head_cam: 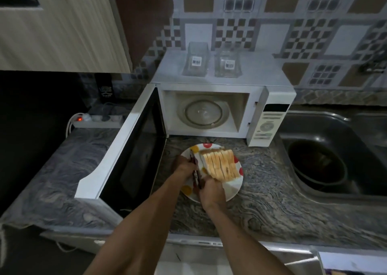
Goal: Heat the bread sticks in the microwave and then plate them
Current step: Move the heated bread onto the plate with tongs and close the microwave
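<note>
A row of toasted bread sticks (pixel 221 163) lies on a white plate (pixel 233 188) with red and yellow dots, on the counter in front of the microwave (pixel 270 115). The microwave door (pixel 129 149) hangs wide open to the left, and the glass turntable (pixel 203 112) inside is bare. My left hand (pixel 184 167) grips a dark utensil (pixel 195 173), knife or tongs I cannot tell, at the plate's left side. My right hand (pixel 212 192) rests on the near end of the bread sticks and the plate's near edge, fingers closed against them.
Two clear glass containers (pixel 211 62) with barcode labels stand on top of the microwave. A steel sink (pixel 326 159) with a dark pot in it lies to the right. A power strip (pixel 98 121) with a red light sits left behind the door.
</note>
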Demonstrator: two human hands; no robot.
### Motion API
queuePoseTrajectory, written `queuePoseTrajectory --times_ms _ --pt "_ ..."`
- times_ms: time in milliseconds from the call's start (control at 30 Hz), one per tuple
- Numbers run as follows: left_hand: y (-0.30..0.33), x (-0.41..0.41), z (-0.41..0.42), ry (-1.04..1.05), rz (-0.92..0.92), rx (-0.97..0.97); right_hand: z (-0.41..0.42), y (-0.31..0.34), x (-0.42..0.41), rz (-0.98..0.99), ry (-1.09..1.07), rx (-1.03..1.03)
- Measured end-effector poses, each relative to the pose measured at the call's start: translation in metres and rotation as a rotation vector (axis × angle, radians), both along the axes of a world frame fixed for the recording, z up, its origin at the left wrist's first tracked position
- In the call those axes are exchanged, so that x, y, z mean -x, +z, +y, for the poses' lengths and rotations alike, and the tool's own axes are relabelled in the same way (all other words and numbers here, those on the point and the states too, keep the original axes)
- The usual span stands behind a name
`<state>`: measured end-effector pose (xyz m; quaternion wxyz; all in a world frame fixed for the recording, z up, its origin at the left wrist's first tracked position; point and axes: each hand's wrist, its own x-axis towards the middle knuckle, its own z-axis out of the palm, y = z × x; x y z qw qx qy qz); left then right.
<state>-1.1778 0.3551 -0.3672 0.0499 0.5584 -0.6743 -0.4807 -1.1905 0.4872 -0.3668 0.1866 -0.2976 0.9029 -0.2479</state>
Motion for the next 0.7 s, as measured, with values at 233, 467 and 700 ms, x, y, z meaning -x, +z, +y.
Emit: queuePoseTrajectory --times_ms 233,467,700 --pt "0.027 -0.008 0.003 0.051 -0.038 0.046 0.026 0.047 0.046 0.186 0.065 -0.005" --pt "0.031 -0.018 -0.001 0.143 -0.26 0.203 0.035 0.049 0.148 0.085 -0.253 -0.007" --pt "0.022 -0.031 0.002 0.107 -0.362 0.21 0.011 0.006 0.179 -0.132 -0.103 -0.172"
